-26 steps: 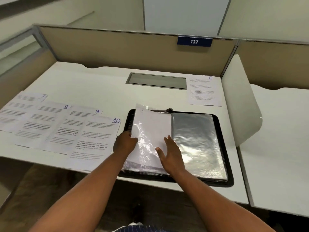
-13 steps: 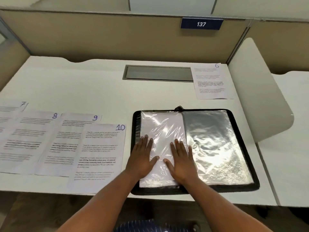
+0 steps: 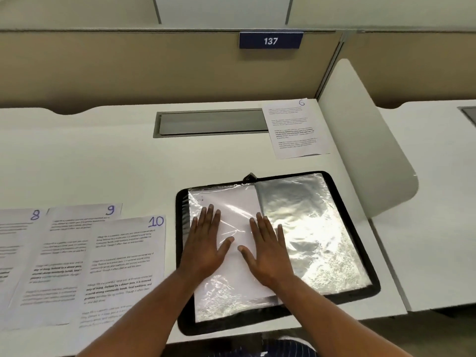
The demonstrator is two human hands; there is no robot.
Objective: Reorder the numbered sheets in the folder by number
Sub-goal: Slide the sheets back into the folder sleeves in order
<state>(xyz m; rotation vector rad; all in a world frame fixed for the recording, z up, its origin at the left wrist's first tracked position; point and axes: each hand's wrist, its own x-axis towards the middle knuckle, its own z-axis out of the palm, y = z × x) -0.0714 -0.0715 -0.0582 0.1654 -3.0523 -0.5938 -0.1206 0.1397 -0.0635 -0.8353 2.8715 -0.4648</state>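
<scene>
Fingers [image 3: 210, 217] of the left hand [image 3: 206, 246] lie straight and slightly apart, pressed flat on the white sheet [image 3: 231, 282] inside the left plastic sleeve of the open folder [image 3: 206, 328]. The right hand [image 3: 269, 251] lies beside it in the same way, palm down, its outer fingers reaching the fold in the middle. Neither hand grips anything; the two thumbs point at each other, close but apart. The black-edged folder sits at the near edge of the desk [image 3: 103, 163], right of centre, and its right sleeve [image 3: 316, 240] shows only grey glare. Just left of the folder lies the sheet marked 10 [image 3: 123, 269], overlapping the sheet marked 9 [image 3: 69, 233], with the sheet marked 8 [image 3: 15, 253] further left. The sheet marked 6 [image 3: 296, 127] lies on the far right of the desk, its left edge at the end of a grey slot [image 3: 211, 122], near a white divider [image 3: 365, 150]. A blue plate [image 3: 270, 40] on the far partition reads 137.
</scene>
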